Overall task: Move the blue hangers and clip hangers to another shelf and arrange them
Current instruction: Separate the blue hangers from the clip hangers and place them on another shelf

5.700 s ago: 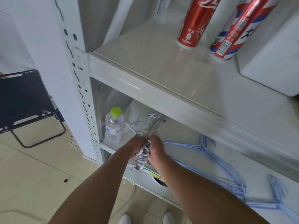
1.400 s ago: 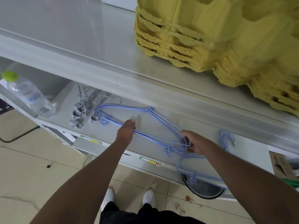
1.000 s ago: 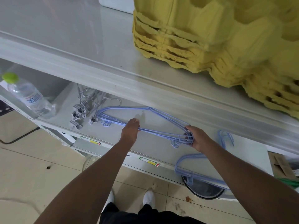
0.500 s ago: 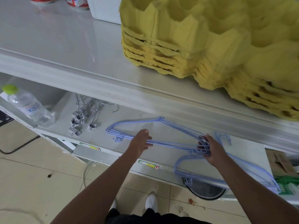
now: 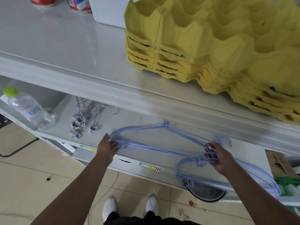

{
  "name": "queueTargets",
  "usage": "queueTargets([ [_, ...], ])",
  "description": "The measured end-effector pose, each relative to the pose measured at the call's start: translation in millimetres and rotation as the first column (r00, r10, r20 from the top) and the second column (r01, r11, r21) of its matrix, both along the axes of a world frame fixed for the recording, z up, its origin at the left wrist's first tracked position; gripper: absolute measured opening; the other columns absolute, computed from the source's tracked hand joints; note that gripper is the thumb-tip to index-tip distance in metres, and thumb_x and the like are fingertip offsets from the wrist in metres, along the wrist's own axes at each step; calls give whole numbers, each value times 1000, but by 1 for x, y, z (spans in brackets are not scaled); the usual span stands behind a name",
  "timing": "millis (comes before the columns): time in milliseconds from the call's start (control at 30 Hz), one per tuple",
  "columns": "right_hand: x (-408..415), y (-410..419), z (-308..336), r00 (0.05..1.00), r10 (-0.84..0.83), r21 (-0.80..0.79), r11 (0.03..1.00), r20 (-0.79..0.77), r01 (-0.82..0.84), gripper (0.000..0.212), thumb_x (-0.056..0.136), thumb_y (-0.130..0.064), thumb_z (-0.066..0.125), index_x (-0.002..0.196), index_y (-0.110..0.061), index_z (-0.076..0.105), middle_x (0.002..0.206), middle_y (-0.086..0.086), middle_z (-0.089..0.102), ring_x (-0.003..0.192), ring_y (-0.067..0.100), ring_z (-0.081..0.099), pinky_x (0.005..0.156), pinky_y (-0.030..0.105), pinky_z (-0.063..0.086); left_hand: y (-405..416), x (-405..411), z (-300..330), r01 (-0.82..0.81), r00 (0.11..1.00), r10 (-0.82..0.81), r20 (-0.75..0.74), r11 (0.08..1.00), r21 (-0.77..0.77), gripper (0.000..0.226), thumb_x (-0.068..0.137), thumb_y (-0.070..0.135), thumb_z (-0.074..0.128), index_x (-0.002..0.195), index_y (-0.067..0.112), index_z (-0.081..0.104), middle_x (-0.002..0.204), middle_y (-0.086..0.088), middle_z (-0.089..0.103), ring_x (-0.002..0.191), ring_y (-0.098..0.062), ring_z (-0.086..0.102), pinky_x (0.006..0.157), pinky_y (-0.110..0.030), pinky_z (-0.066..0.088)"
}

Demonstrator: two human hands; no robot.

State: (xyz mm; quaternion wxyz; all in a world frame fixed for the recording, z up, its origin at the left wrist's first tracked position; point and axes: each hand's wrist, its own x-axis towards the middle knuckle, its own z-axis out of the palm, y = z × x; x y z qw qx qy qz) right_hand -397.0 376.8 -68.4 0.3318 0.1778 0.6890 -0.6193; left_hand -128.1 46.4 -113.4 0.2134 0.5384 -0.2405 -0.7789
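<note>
A stack of blue hangers (image 5: 162,140) lies flat on the lower white shelf (image 5: 139,120). My left hand (image 5: 107,147) rests with straight fingers against the stack's left end. My right hand (image 5: 216,155) grips the stack's right end, fingers curled round the wires. A second bunch of blue hangers (image 5: 227,174) lies under my right forearm, overhanging the shelf's front edge. The metal clip hangers (image 5: 84,117) sit in a heap at the left of the same shelf, apart from both hands.
A water bottle with a green cap (image 5: 27,109) stands at the shelf's left end. On the upper shelf (image 5: 65,46) sit stacked yellow egg trays (image 5: 211,46), two cans (image 5: 78,4) and a white box. A dark round bin (image 5: 204,192) stands on the floor below.
The blue hanger stack has slid to the right, away from the clip hangers. My left hand moved from the stack's middle to its left end. My right hand keeps its grip.
</note>
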Motion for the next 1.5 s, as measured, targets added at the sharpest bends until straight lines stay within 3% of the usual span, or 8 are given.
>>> queueTargets([
  [100, 0, 2, 0, 1000, 2, -28, 1000, 10, -1, 32, 101, -34, 51, 90, -9, 66, 62, 6, 68, 56, 20, 60, 40, 22, 50, -8, 2, -1, -5, 994, 16, -104, 994, 112, 34, 99, 44, 42, 93, 12, 55, 86, -13, 59, 69, -27, 57, 54, -31, 54],
  [333, 4, 11, -6, 1000, -21, -59, 998, -5, 20, 32, 102, -33, 49, 91, -10, 67, 58, 3, 67, 43, 13, 62, 39, 21, 48, -19, 5, -9, 191, 979, -182, -88, 975, 111, 38, 97, 50, 43, 94, 16, 59, 85, -12, 61, 73, -28, 59, 64, -36, 51],
  [433, 7, 15, -10, 999, -33, -77, 997, 2, 33, 31, 102, -32, 48, 93, -8, 66, 59, 5, 66, 43, 15, 61, 39, 22, 48, -22, 0, -5, 281, 960, -280, -29, 957, 66, 36, 99, 45, 42, 94, 13, 59, 89, -14, 60, 76, -30, 58, 65, -39, 49],
  [600, 8, 23, -12, 999, -43, -99, 994, 12, 44, 29, 102, -30, 48, 94, -7, 65, 64, 8, 62, 42, 14, 60, 34, 21, 43, -25, -9, 6, 392, 915, -392, 95, 920, 20, 39, 100, 45, 42, 104, 8, 55, 92, -15, 60, 78, -31, 61, 49, -35, 59],
  [767, 8, 30, -11, 999, -40, -86, 995, 0, 40, 30, 103, -30, 47, 91, -8, 64, 55, 4, 65, 40, 13, 60, 34, 19, 44, -23, -12, 2, 500, 847, -481, 227, 865, -31, 54, 96, 56, 40, 116, 9, 56, 96, -13, 63, 79, -28, 63, 64, -36, 52],
  [933, 6, 35, -9, 999, -34, -64, 997, -19, 33, 32, 102, -31, 47, 91, -7, 63, 54, 5, 63, 37, 12, 57, 32, 20, 42, -15, -18, 2, 534, 816, -484, 316, 840, -92, 56, 95, 60, 36, 117, 12, 56, 109, -13, 61, 88, -30, 65, 61, -34, 52],
  [1167, 9, 30, -13, 997, -9, -47, 999, -70, 6, 33, 103, -32, 46, 91, -7, 65, 60, 6, 61, 40, 11, 56, 37, 19, 45, -5, -15, 0, 508, 839, -423, 341, 835, -213, 44, 96, 54, 43, 85, 13, 54, 69, -9, 53, 60, -23, 56, 61, -29, 48],
  [1500, 11, 19, -9, 978, 8, 40, 999, -207, 1, 36, 100, -40, 50, 105, -11, 71, 70, 13, 65, 54, 24, 57, 53, 32, 47, -5, -16, 5, 428, 855, -286, 433, 861, -276, 57, 95, 52, 44, 82, 1, 66, 69, -18, 57, 56, -31, 61, 49, -32, 52],
])
